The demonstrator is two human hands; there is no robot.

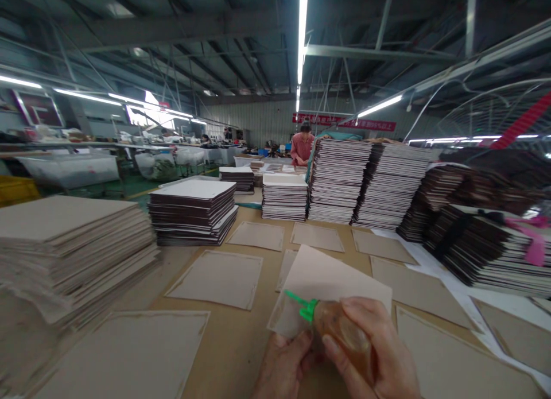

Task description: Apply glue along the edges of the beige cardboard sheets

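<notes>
My right hand [379, 353] grips a clear glue bottle [342, 333] of amber liquid, its green nozzle [301, 306] pointing left over a grey cardboard sheet [331, 278]. My left hand [282, 367] holds that sheet by its near edge, tilted up off the brown table [241, 344]. Several more grey sheets [217, 279] lie flat on the table around it, some with a darker line along their edges.
A thick stack of grey boards [64, 250] stands at the left. Stacks of dark-edged white boards [193, 212] fill the far side and tall ones [365, 181] the right. A person in pink [302, 146] works at the far end.
</notes>
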